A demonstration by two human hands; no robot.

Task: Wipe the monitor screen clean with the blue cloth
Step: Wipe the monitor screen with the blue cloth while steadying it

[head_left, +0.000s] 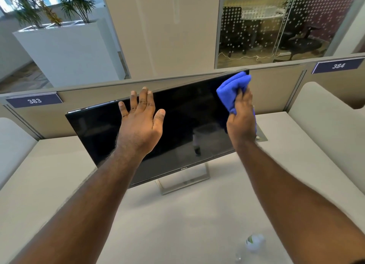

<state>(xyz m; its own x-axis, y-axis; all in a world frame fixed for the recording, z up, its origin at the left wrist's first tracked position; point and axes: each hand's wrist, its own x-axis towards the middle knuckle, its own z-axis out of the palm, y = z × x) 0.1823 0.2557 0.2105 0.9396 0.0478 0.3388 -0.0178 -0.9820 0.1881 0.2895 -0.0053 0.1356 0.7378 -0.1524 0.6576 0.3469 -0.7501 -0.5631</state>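
A black monitor (102, 133) with a silver bottom bezel stands on a silver stand (183, 181) on the pale desk, its screen dark and reflective. My left hand (141, 123) is raised in front of the screen near its top edge, fingers spread, holding nothing; whether it touches the glass I cannot tell. My right hand (242, 117) grips a bunched blue cloth (233, 88) pressed at the screen's upper right corner. The cloth covers that corner.
A small white bottle with a green label (254, 242) lies blurred on the desk (177, 224) at the front right. A beige partition (88, 98) with number plates 383 (34, 101) and 384 (338, 66) runs behind the monitor. Curved side dividers flank the desk.
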